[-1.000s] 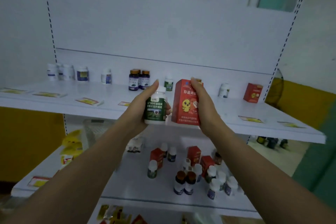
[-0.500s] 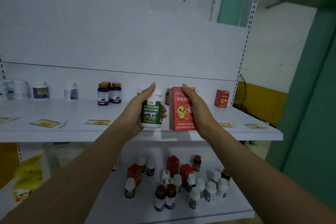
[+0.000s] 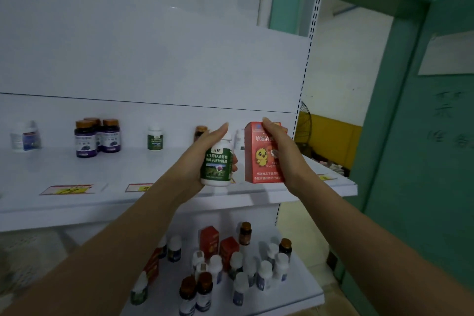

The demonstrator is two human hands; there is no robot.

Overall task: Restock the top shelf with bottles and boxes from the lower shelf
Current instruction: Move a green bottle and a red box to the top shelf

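**Bottle and box held upright at the top shelf's right end**

Head view: my left grip (image 3: 202, 161) is closed round a white bottle (image 3: 216, 169) with a green label. One digit lies up its left side, and fingertips show round its right edge. The bottle stands with its long axis vertical, cap up and label facing me.

My right grip (image 3: 286, 159) is closed on a red box (image 3: 260, 156) printed with a yellow chick. The hand clasps its right side, with one fingertip over the top edge. The box is upright too, long axis vertical, printed face toward me. Bottle and box sit side by side with a narrow gap between them.

I hold both over the front of the top shelf (image 3: 102, 202), near its right end. I cannot tell whether their bases touch the board.

Further back on that shelf stand three purple-label bottles (image 3: 97, 137) in a tight group and a small green-label bottle (image 3: 155, 137). At the far left are blurred white bottles (image 3: 24, 137). Price tags (image 3: 66, 189) lie flat along its front.

Below my forearms, the lower shelf (image 3: 305, 292) carries a cluster of white-capped bottles (image 3: 264, 273), brown-capped bottles (image 3: 196, 292) and red cartons (image 3: 209, 238), all standing. A green door (image 3: 423, 161) is at the right.
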